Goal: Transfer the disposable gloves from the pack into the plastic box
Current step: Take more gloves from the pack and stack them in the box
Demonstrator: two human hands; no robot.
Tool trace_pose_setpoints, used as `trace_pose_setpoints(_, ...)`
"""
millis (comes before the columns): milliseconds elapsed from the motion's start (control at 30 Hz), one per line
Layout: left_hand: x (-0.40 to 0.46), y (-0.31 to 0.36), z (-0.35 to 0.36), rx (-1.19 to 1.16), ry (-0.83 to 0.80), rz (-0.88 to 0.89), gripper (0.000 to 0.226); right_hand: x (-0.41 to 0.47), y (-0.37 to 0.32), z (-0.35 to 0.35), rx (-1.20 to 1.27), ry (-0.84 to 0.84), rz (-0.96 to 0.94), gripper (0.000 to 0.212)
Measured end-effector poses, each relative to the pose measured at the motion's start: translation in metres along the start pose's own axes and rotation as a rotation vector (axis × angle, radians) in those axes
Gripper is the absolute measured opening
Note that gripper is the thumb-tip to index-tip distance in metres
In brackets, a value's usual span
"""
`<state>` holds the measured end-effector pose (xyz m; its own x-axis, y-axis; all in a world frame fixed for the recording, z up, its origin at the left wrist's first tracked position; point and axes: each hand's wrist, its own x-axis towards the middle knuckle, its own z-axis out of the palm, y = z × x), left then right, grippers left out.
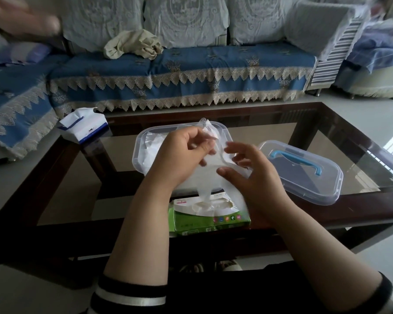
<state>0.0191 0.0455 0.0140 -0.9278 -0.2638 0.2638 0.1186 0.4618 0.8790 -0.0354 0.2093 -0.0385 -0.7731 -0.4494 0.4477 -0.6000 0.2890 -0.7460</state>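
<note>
While the striped sleeves [127,298] sit at the bottom edge, both forearms reach up over the glass table [361,155]. Green glove pack [210,214] lies nearest, at the table's front edge, top opening torn, a clear glove tail [202,193] rising straight out of it. That film runs up into a thin clear glove [208,132] stretched between the hands. Left hand [181,155]: fingers curled, pinching the bunched upper end of the glove above the box. Right hand [250,175]: fingers spread and only loosely bent, thumb out, lying against the lower sheet of film; blurred, so can't tell whether it actually grips it.

Plastic box [143,141] sits just behind the pack, open, directly under the hands, some crumpled clear film already inside at its left end. Box lid [304,175] lies flat to the right of the box, blue handle up, close beside it. White-and-blue tissue pack [84,125] stands at the table's far left corner.

Beyond the table: blue sofa [191,71] with lace trim, beige cloth [134,45] heaped on the seat. Blurred second hand of someone else [25,21] at top left.
</note>
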Motion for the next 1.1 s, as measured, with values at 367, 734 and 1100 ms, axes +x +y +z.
trace_pose_setpoints(367, 0.02, 0.0, -0.022, 0.004, -0.239, 0.085, 0.047, 0.008, -0.006, -0.019, 0.555, -0.365, 0.377, 0.086)
trace_pose_setpoints(734, 0.061, -0.057, -0.046, 0.269, 0.4, -0.01, 0.026, 0.085, 0.004, -0.012, 0.304, 0.129, 0.255, 0.05)
trace_pose_setpoints(1100, 0.073, -0.094, -0.055, 0.89, 0.098, -0.254, 0.071, 0.134, 0.032, 0.051, -0.631, -0.185, 0.098, 0.042)
